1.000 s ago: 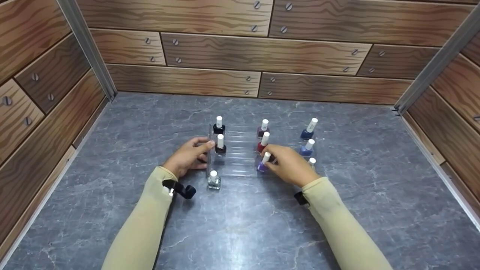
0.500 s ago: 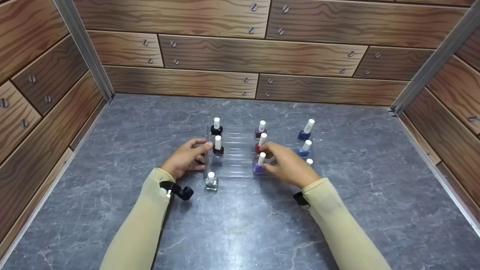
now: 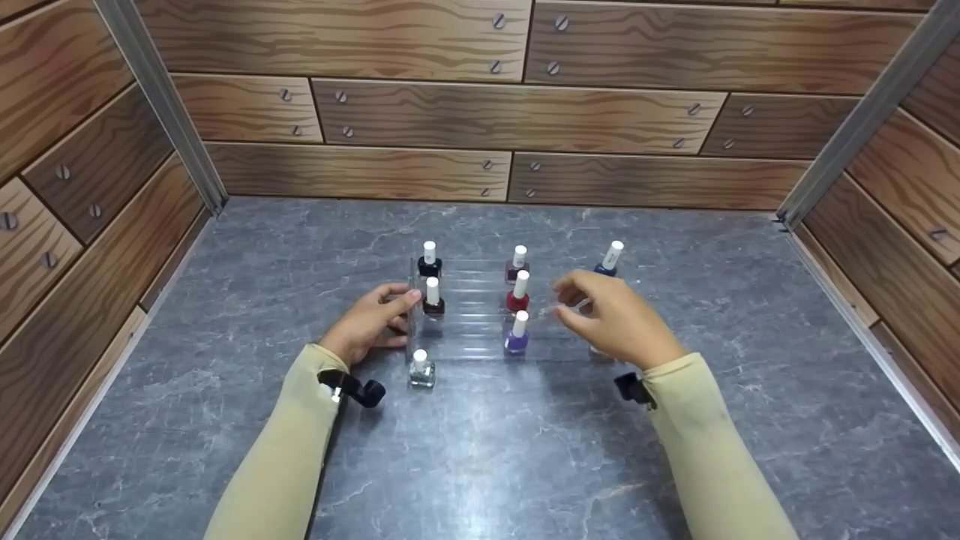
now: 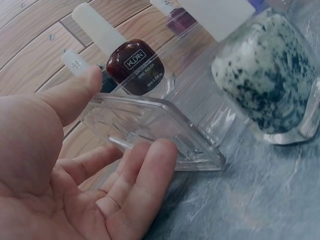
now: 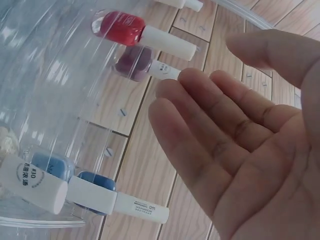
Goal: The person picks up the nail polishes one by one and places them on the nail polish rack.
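Note:
A clear stepped rack [image 3: 476, 349] holds several nail polish bottles with white caps. My left hand [image 3: 375, 322] grips its left end, thumb over the top edge and fingers against the outer side panel [image 4: 145, 125]. Near that thumb is a dark red bottle [image 4: 135, 67]; a black bottle [image 3: 430, 268] stands behind it. In the middle column are a purple bottle [image 3: 516, 343], a red bottle [image 3: 517, 301] and a plum bottle [image 3: 517, 271]. My right hand [image 3: 622, 319] hovers right of these, fingers loosely bent and holding nothing. It hides part of the right column.
A speckled bottle [image 3: 422, 374] stands at the rack's front left corner. On the right are a dark blue bottle [image 3: 605, 268], a lighter blue bottle [image 5: 52, 162] and a pale bottle [image 5: 7, 142]. Wood-patterned walls [image 3: 420, 112] enclose the grey marbled table [image 3: 465, 465].
My right hand has let go of the purple bottle and moved right, over the right column. The left hand keeps its place on the rack. The head view has shifted slightly.

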